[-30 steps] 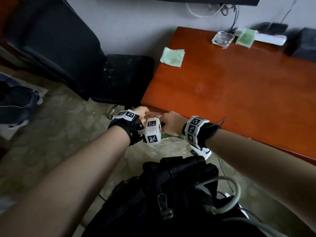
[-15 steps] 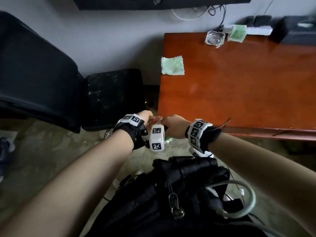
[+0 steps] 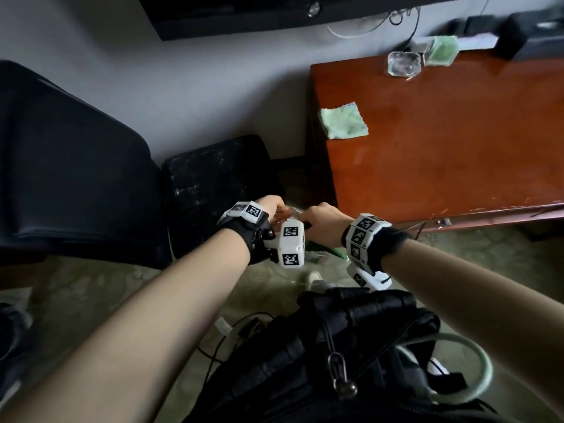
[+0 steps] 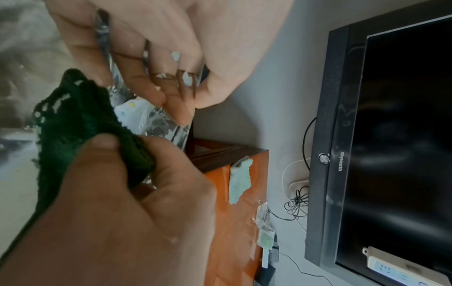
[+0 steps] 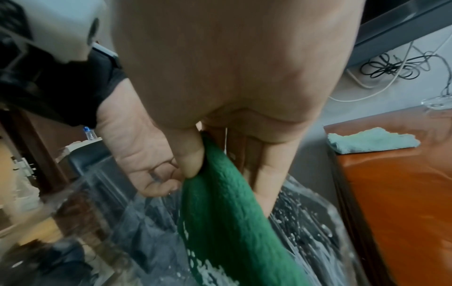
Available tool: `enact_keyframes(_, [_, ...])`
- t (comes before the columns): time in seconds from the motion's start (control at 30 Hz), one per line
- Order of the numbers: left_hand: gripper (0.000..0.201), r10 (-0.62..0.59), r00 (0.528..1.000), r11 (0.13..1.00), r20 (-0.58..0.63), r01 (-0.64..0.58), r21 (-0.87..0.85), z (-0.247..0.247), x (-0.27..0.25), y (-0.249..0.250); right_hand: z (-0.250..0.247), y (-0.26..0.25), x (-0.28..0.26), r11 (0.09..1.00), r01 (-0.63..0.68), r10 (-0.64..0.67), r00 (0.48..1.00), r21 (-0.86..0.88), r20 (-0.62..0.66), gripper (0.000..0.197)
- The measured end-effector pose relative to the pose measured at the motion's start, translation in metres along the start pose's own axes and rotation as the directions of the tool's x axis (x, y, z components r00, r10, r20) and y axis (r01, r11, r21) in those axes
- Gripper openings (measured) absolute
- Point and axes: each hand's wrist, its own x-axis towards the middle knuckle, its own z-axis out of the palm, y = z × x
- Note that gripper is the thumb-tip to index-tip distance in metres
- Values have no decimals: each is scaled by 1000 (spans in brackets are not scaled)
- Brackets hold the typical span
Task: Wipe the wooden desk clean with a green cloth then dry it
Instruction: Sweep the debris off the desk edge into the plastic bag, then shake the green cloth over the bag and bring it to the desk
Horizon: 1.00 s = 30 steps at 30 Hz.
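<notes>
Both hands meet off the near left corner of the wooden counter [image 3: 442, 141], over the floor. The left hand [image 4: 137, 203] pinches one dark green cloth [image 5: 234, 222] between thumb and fingers. The right hand [image 4: 171, 48] curls its fingers round a clear plastic bag [image 4: 156, 120] and also grips the cloth. One pale green cloth [image 3: 343, 120] lies on the counter's left edge; one glass dish [image 3: 403, 63] sits at the back
</notes>
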Motion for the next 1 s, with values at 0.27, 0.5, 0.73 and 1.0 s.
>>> enact_keyframes(0.27, [37, -10, 996, 995, -92, 20, 102, -50, 39, 49, -22, -17, 83, 992, 94, -92, 996, 85, -21, 15])
enact_keyframes(0.5, [27, -30, 978, 999, -207, 38, 38, -96, 83, 88, -44, -25, 142, 967, 87, -57, 990, 240, -130, 16])
enact_keyframes(0.73, [26, -44, 977, 994, -208, 65, 92, -150, 113, 109, -54, -31, 185, 680, -133, 275, 958, 721, -83, 4])
enact_keyframes(1.0, [27, -45, 983, 964, -176, 89, 251, -222, 162, 118, -60, -69, 228, 75, -168, 470, 875, 983, 114, 13])
